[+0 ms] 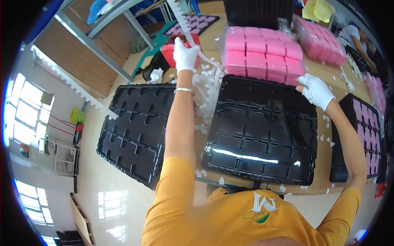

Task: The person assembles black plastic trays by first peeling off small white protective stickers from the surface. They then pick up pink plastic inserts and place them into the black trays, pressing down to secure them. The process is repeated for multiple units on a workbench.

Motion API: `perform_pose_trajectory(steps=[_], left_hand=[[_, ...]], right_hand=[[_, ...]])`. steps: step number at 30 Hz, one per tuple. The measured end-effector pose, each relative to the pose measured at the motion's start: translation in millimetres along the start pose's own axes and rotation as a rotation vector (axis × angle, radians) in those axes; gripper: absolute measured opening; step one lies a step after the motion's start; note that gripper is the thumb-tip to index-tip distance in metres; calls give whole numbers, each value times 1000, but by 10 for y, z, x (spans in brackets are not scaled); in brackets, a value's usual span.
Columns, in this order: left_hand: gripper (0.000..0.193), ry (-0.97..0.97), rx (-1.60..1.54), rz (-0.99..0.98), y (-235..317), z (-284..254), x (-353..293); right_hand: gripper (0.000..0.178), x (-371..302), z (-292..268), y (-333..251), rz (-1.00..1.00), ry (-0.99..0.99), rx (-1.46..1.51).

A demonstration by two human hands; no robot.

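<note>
My left hand (185, 56), in a white glove, is raised over a red box (168, 54). Its fingers are closed at a long white notched strip (183, 21), which hangs from above and curls down to the right. At the far right corner of a black plastic tray (262, 123), my gloved right hand (317, 91) has its finger and thumb drawn together near the pink blocks; whatever is between them is too small to make out. The tray lies flat before me, with shallow square compartments. A second black tray (135, 131) lies to its left.
Wrapped pink foam blocks (262, 53) are stacked behind the tray, with another pink pack (320, 41) farther right. A stack of black trays (342, 141) with pink-filled compartments stands at right. White scraps litter the table. A metal frame (90, 45) rises at left; another person works at far right.
</note>
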State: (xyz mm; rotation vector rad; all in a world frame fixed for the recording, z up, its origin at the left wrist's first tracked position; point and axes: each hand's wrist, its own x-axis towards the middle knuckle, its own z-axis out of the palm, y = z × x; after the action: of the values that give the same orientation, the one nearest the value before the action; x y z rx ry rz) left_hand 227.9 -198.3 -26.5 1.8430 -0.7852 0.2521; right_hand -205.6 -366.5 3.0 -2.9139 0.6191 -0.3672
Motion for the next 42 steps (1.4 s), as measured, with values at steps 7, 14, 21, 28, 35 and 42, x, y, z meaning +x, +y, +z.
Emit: perform_pose_trajectory(steps=[7,14,21,28,35,42], left_hand=[[46,57,-492,-125,-73,277,515],[15,1,-909,-179,578,-383,-593],[15,-167,-908,-193,996,-677,-961],[17,-138,-803,-177,1075,-772,-995],[17,-52,-742,-35,926,-711,-956],[10,361,-14,324,828,-577,-925]], right_hand=[[32,170,-129,-494,-87,35,46],[35,500,-177,-592,-155,103,264],[32,1422,-95,-1363,-45,71,1092],[26,1780,-128,-2053,24,-15,1065],[21,1994,128,-1899,-23,-1,1090],[15,1779,-109,-1923,-355,83,873]])
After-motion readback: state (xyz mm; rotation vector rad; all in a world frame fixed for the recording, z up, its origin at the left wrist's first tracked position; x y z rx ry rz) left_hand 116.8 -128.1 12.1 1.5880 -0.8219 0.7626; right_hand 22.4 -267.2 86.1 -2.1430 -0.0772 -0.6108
